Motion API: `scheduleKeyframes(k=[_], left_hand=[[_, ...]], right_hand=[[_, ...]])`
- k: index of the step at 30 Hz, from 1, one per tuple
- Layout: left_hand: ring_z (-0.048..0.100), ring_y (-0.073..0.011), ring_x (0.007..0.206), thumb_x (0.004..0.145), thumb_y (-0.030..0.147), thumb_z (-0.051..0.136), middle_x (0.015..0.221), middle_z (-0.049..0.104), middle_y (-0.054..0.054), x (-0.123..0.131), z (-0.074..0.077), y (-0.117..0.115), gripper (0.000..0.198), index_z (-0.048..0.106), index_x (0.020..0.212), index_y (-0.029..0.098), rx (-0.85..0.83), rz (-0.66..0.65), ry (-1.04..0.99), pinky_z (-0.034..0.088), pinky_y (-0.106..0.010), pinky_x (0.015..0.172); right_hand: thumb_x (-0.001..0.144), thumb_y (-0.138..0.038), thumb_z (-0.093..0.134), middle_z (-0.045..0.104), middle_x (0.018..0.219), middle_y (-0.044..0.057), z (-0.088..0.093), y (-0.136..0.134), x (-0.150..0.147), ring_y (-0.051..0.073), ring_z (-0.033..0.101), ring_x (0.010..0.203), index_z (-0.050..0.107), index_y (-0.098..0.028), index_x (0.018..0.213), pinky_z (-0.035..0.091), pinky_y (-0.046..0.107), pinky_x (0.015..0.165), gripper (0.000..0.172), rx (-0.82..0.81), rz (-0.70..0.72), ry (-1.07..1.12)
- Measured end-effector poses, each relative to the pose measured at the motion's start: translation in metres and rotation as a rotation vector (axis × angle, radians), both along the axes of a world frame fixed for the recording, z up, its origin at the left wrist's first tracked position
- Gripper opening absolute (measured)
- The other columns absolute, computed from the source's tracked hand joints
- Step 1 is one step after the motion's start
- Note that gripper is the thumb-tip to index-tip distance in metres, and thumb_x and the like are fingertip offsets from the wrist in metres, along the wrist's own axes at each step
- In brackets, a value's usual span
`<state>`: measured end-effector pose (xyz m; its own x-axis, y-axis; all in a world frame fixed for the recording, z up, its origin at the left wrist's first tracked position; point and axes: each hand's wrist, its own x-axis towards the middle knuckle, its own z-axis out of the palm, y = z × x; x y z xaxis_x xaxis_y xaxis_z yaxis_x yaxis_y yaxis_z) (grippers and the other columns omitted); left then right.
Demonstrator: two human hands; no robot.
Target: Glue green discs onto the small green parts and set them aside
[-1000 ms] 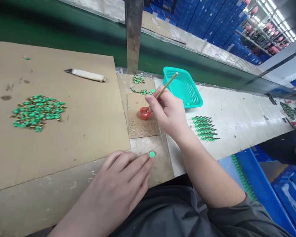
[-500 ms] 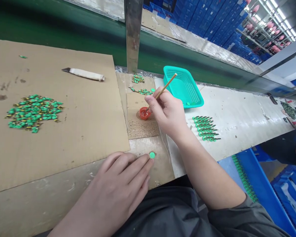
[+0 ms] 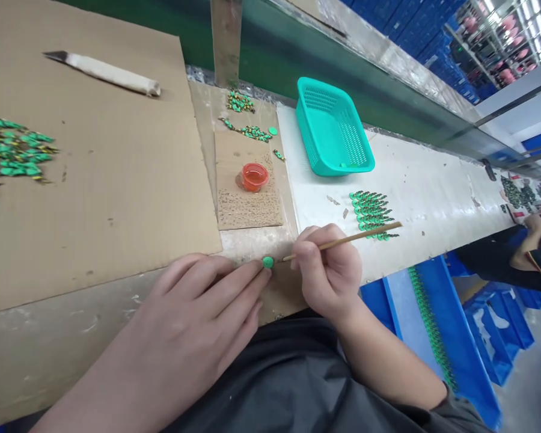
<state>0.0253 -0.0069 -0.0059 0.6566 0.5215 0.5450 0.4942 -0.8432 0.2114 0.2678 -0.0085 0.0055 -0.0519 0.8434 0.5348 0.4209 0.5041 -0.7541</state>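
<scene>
My right hand (image 3: 327,267) is closed in a pen-like pinch around a thin wooden stick (image 3: 360,236). The stick's narrow tip points left, close to a small round green disc (image 3: 268,262) on the bench. With fingers together and stretched forward, my left hand (image 3: 207,307) pins the disc's near-left edge with its fingertips. Beyond the hands, a small red cup (image 3: 255,177) with clear-looking liquid stands on a speckled cardboard piece (image 3: 247,211). Small green, yellow and dark pieces (image 3: 256,133) lie behind the cup.
A turquoise basket (image 3: 338,135) stands at the back. Rows of green-headed pieces (image 3: 370,213) lie on the white surface to the right. On the left cardboard are a white-wrapped blade (image 3: 110,73) and a heap of green pieces (image 3: 13,147). Another person's hand (image 3: 538,222) shows far right.
My right hand has brought the stick from the red cup down beside the green disc. My left hand still touches the disc. The camera view has shifted.
</scene>
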Motion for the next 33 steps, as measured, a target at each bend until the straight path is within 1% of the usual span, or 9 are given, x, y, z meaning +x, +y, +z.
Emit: scheduleKeyframes(k=[3,10,13,18,21,26,29,31,33], left_hand=[[0.072,-0.0335,0.112,0.125,0.023,0.056,0.138,0.089,-0.007,0.000,0.000,0.001,0.034,0.078,0.149,0.013,-0.006,0.004,0.003,0.052,-0.057,0.101],[0.070,-0.0339,0.114,0.125,0.024,0.058,0.138,0.089,-0.007,-0.001,0.000,0.001,0.033,0.079,0.147,0.011,-0.012,-0.013,0.014,0.052,-0.057,0.101],[0.071,-0.0335,0.114,0.124,0.023,0.059,0.137,0.089,-0.008,0.000,0.000,0.001,0.032,0.079,0.146,0.012,-0.020,-0.009,0.009,0.053,-0.057,0.102],[0.074,-0.0328,0.114,0.123,0.023,0.062,0.137,0.089,-0.007,-0.001,0.000,0.000,0.033,0.081,0.148,0.017,-0.052,-0.004,-0.012,0.054,-0.055,0.103],[0.075,-0.0321,0.114,0.123,0.023,0.062,0.137,0.089,-0.006,-0.002,0.001,0.000,0.033,0.081,0.149,0.019,-0.064,-0.006,-0.025,0.054,-0.054,0.103],[0.076,-0.0315,0.116,0.122,0.021,0.062,0.136,0.089,-0.008,0.000,0.002,0.000,0.030,0.083,0.144,0.016,-0.052,-0.003,-0.020,0.054,-0.052,0.104],[0.076,-0.0299,0.114,0.121,0.020,0.064,0.136,0.089,-0.008,0.000,0.003,0.000,0.028,0.083,0.142,0.017,-0.057,-0.003,-0.020,0.054,-0.050,0.103],[0.076,-0.0293,0.112,0.121,0.022,0.065,0.136,0.089,-0.006,-0.001,0.002,0.001,0.028,0.082,0.142,0.020,-0.059,-0.012,-0.017,0.054,-0.050,0.103],[0.076,-0.0291,0.109,0.120,0.023,0.066,0.136,0.089,-0.006,-0.002,0.002,0.002,0.028,0.082,0.143,0.021,-0.054,-0.022,-0.016,0.055,-0.050,0.101]], right_hand=[[0.125,-0.034,0.070,0.068,0.078,-0.005,-0.004,0.001,-0.003,0.013,0.066,0.064,0.065,-0.028,0.098,0.054,0.029,0.061,0.028,0.000,0.012,-0.030],[0.127,-0.037,0.066,0.071,0.078,-0.004,0.000,0.003,-0.005,0.013,0.068,0.064,0.064,-0.028,0.096,0.055,0.029,0.061,0.032,-0.008,-0.002,-0.073],[0.126,-0.035,0.067,0.070,0.078,-0.004,0.000,0.003,-0.005,0.013,0.068,0.064,0.064,-0.028,0.095,0.055,0.029,0.062,0.032,-0.004,0.007,-0.071],[0.124,-0.028,0.072,0.069,0.078,-0.005,0.003,0.004,-0.006,0.012,0.067,0.066,0.063,-0.028,0.095,0.054,0.028,0.063,0.030,-0.019,0.029,-0.071],[0.124,-0.030,0.071,0.069,0.079,-0.005,0.002,0.004,-0.005,0.013,0.067,0.066,0.064,-0.028,0.095,0.054,0.029,0.063,0.030,-0.022,0.027,-0.094],[0.126,-0.039,0.072,0.068,0.079,-0.005,-0.007,-0.001,-0.003,0.014,0.067,0.065,0.068,-0.028,0.100,0.055,0.030,0.062,0.028,-0.004,-0.041,0.047],[0.128,-0.040,0.067,0.071,0.078,-0.006,-0.006,-0.006,0.000,0.013,0.068,0.061,0.076,-0.029,0.114,0.057,0.029,0.059,0.019,-0.036,-0.077,0.155],[0.129,-0.037,0.063,0.079,0.084,-0.003,-0.001,-0.009,0.004,0.014,0.075,0.067,0.079,-0.029,0.123,0.063,0.029,0.064,0.019,-0.080,-0.057,0.115],[0.127,-0.029,0.065,0.089,0.100,0.003,0.003,-0.010,0.008,0.018,0.086,0.087,0.081,-0.027,0.125,0.072,0.033,0.081,0.016,-0.106,0.012,-0.033]])
